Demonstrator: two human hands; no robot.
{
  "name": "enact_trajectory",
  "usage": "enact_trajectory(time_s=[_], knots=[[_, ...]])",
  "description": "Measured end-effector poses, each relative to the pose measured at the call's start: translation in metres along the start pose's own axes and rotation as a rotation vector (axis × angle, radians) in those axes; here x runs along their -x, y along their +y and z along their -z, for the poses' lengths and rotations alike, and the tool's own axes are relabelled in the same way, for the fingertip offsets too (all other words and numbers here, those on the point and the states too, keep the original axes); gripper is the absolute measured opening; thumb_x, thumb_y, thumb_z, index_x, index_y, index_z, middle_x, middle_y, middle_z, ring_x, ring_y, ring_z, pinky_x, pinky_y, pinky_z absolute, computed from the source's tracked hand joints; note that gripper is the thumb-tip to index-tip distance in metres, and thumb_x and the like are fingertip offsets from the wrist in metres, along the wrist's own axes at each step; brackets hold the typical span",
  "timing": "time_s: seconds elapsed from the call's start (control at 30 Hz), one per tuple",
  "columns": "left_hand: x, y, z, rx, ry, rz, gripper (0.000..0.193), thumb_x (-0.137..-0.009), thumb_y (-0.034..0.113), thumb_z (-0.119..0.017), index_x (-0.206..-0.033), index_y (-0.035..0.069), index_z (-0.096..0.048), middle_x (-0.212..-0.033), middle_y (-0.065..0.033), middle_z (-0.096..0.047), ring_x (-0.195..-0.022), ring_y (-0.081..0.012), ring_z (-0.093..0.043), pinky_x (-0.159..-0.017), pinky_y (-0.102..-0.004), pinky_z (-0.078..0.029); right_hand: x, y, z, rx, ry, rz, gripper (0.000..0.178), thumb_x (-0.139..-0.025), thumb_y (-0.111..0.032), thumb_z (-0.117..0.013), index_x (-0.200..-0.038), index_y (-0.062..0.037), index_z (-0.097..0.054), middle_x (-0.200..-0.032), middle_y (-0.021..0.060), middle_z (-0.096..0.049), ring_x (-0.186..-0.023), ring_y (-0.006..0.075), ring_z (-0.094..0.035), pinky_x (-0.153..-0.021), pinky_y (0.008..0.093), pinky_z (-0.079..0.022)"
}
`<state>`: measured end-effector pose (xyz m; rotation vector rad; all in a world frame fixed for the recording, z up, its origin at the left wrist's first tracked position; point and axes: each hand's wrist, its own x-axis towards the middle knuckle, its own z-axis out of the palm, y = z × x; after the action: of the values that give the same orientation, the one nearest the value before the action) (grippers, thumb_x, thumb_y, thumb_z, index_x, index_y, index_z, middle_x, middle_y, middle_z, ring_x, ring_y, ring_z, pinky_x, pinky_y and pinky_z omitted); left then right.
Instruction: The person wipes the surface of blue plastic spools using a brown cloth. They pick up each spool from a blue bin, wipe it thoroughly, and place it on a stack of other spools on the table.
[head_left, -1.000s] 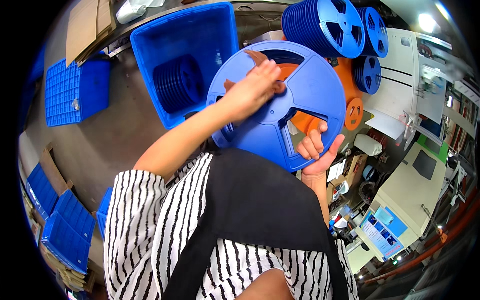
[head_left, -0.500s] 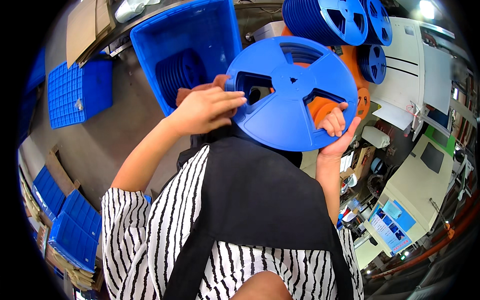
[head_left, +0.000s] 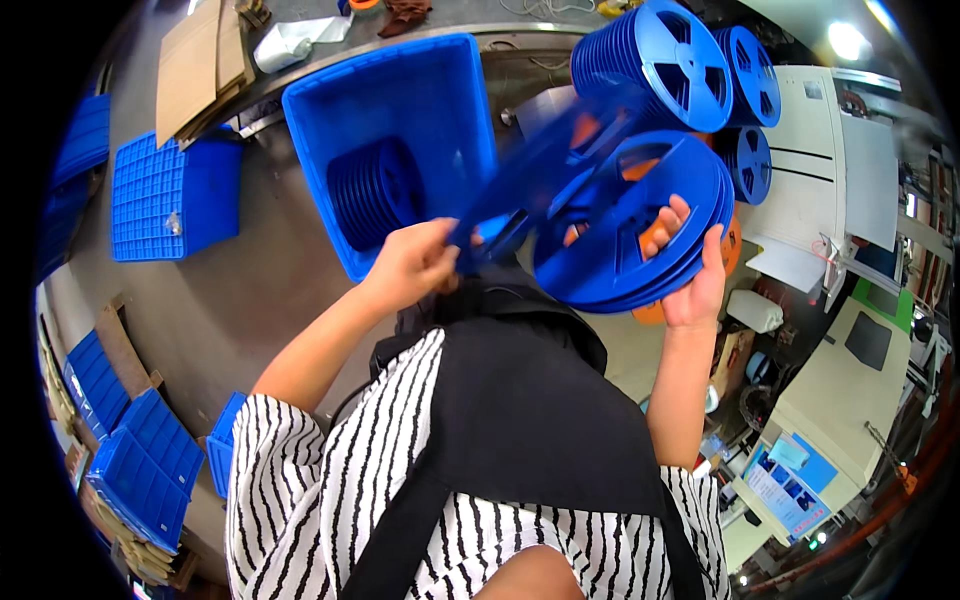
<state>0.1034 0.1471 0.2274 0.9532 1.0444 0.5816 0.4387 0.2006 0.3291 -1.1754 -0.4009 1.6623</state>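
Pinched by its near left edge, a blue plastic reel is tilted up and blurred by motion; my left hand is closed on that edge. Behind and to the right of it, a short stack of blue reels rests in my right hand. The fingers of that hand come through an opening in the stack and its thumb lies along the outer rim. Each reel is a flat disc with wide cut-out windows. The tilted reel partly covers the stack's left side.
Ahead on the left stands a large blue bin with a row of blue reels inside. More blue reels are stacked at the far right. Flattened cardboard lies on the far table, near a blue crate. A pale machine stands right.
The front reel has swung up and away from the stack in my left hand, uncovering the reels behind it. My right hand still holds the stack. The view has shifted slightly.
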Motion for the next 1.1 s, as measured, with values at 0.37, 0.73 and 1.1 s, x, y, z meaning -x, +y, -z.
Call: enact_trajectory(time_s=[0.37, 0.73, 1.1], knots=[[0.005, -0.067, 0.051, 0.795, 0.260, -0.026, 0.037, -0.092, 0.017, -0.056, -0.123, -0.002, -0.052, -0.112, -0.0159, -0.064, -0.099, -0.0199, -0.064, -0.089, -0.0323, -0.053, 0.014, 0.019, 0.059, 0.176, 0.302, -0.017, 0.045, -0.101, -0.042, -0.042, -0.123, -0.0032, -0.050, -0.106, 0.0130, -0.064, -0.088, 0.0228, -0.064, -0.077, 0.0358, -0.054], [-0.007, -0.084, 0.057, 0.900, 0.304, -0.001, 0.035, -0.090, 0.011, -0.057, -0.123, -0.002, -0.053, -0.113, -0.0156, -0.066, -0.081, -0.0150, -0.066, -0.074, -0.0268, -0.057, 0.018, 0.031, 0.068, 0.201, 0.479, -0.035, 0.045, -0.100, -0.042, -0.047, -0.124, -0.0045, -0.054, -0.111, 0.0069, -0.058, -0.104, 0.0232, -0.060, -0.087, 0.0379, -0.051], [-0.120, -0.163, 0.065, 0.233, 0.488, 0.282, 0.024, -0.097, 0.010, -0.046, -0.117, 0.001, -0.056, -0.099, -0.0116, -0.068, -0.058, -0.0141, -0.060, -0.055, -0.0282, -0.050, 0.031, 0.066, 0.077, 0.303, 0.493, 0.035, 0.046, -0.102, -0.042, -0.038, -0.126, -0.0040, -0.048, -0.122, 0.0098, -0.054, -0.113, 0.0306, -0.060, -0.072, 0.0359, -0.052]])
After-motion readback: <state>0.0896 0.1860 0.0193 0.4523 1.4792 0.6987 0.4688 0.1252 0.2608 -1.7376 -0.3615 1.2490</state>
